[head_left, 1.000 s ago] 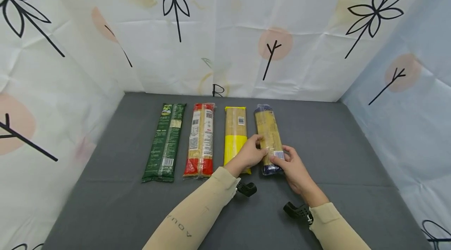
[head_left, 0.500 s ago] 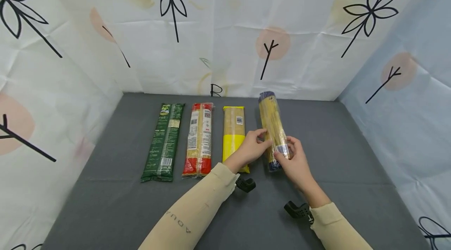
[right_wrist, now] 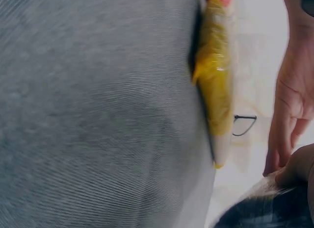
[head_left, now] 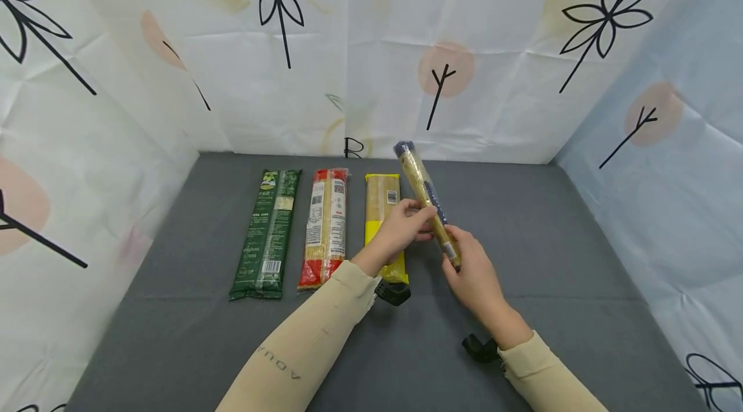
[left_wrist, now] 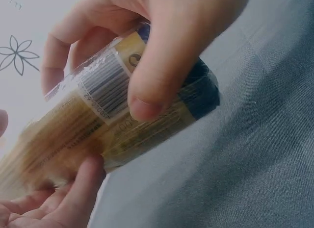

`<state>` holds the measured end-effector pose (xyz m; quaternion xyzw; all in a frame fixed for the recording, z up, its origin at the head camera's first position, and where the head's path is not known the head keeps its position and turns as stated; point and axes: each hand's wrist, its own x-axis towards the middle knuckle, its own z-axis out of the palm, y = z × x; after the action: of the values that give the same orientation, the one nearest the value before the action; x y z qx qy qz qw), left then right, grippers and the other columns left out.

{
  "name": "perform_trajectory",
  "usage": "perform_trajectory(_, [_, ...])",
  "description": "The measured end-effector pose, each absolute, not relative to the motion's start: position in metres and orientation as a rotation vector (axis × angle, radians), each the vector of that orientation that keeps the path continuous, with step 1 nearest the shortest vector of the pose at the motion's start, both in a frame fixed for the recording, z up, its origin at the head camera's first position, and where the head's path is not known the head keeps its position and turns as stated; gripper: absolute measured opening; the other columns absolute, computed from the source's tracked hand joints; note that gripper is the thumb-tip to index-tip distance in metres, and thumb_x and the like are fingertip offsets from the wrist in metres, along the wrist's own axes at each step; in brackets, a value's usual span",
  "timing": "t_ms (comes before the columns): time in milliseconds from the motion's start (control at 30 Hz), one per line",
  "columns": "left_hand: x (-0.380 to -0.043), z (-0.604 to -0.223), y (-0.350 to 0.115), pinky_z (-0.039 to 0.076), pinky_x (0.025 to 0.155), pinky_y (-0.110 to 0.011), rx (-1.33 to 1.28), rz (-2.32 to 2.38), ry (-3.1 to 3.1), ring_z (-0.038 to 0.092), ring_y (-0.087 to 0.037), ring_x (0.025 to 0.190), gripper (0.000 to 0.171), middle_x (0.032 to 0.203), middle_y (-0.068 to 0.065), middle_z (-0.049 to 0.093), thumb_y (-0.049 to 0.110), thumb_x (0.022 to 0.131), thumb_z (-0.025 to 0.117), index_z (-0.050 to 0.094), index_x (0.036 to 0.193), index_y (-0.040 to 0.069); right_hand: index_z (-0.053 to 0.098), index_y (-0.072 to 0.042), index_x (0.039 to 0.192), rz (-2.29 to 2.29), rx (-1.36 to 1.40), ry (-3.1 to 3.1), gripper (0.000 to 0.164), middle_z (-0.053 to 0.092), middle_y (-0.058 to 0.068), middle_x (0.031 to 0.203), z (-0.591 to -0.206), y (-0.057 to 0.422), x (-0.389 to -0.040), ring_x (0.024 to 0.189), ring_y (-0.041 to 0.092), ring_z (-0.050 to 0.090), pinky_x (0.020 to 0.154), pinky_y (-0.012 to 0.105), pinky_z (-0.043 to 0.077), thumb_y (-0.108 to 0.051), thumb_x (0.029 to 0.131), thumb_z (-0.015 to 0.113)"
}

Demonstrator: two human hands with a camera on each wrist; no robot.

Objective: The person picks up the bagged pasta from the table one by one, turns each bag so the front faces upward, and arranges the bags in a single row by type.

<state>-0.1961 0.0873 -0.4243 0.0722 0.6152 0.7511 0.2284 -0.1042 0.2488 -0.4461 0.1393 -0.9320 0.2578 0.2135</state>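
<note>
A clear pack of spaghetti (head_left: pixel 419 180) with dark blue ends is held in both hands, raised and slanting over the table, its narrow side toward the head camera. My right hand (head_left: pixel 473 270) grips the near end; in the left wrist view its thumb lies beside the barcode, close to the blue end (left_wrist: pixel 203 93). Farther up the pack my left hand (head_left: pixel 400 231) pinches it, thumb (left_wrist: pixel 88 181) against the wrapper. In the right wrist view only the dark end (right_wrist: pixel 267 211) shows, below the left hand (right_wrist: pixel 294 98).
Left of the held pack lie a yellow pasta pack (head_left: pixel 383 196), a red pasta pack (head_left: pixel 326 225) and a green spaghetti pack (head_left: pixel 267 231), side by side on the grey table (head_left: pixel 191 347). Patterned cloth walls (head_left: pixel 371 77) enclose the back and sides.
The blue-ended spaghetti pack has been lifted and turned from its broad face onto its narrow side, its far end swinging left. Both hands have moved with it. The other packs lie unmoved.
</note>
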Motion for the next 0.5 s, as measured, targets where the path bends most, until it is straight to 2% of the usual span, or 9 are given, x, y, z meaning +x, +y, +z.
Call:
perform_trajectory(167, [-0.197,-0.43,0.084,0.055,0.079,-0.038,0.161,2.111,1.691,0.069,-0.022,0.091,0.052,0.107,-0.01,0.066,0.035,0.093,0.066,0.049,0.132,0.004,0.05,-0.006,0.136,0.501,0.539,-2.52,0.067,0.054,0.015,0.129,-0.454,0.243,-0.105,0.111,0.036,0.051,0.078,0.052,0.052,0.003,0.075,0.076])
perform_trajectory(233, [-0.198,-0.433,0.082,0.055,0.079,-0.037,0.135,2.118,1.703,0.068,-0.021,0.092,0.051,0.107,-0.008,0.067,0.036,0.092,0.066,0.05,0.131,0.007,0.052,-0.007,0.137,0.454,0.595,-2.499,0.069,0.054,0.015,0.132,-0.455,0.241,-0.104,0.112,0.037,0.049,0.083,0.053,0.05,0.001,0.073,0.077])
perform_trajectory(333, [-0.199,-0.437,0.081,0.054,0.081,-0.038,0.098,2.133,1.717,0.068,-0.02,0.093,0.048,0.109,-0.006,0.066,0.034,0.092,0.067,0.051,0.131,0.01,0.053,-0.008,0.137,0.432,0.65,-2.485,0.068,0.054,0.016,0.134,-0.455,0.238,-0.103,0.114,0.04,0.048,0.091,0.055,0.044,-0.002,0.073,0.077])
perform_trajectory(500, [-0.199,-0.44,0.08,0.053,0.084,-0.04,0.064,2.156,1.727,0.067,-0.02,0.095,0.045,0.112,-0.005,0.065,0.028,0.093,0.066,0.05,0.132,0.011,0.051,-0.008,0.14,0.477,0.68,-2.503,0.068,0.049,0.015,0.14,-0.455,0.236,-0.102,0.117,0.039,0.045,0.094,0.055,0.04,-0.013,0.076,0.076])
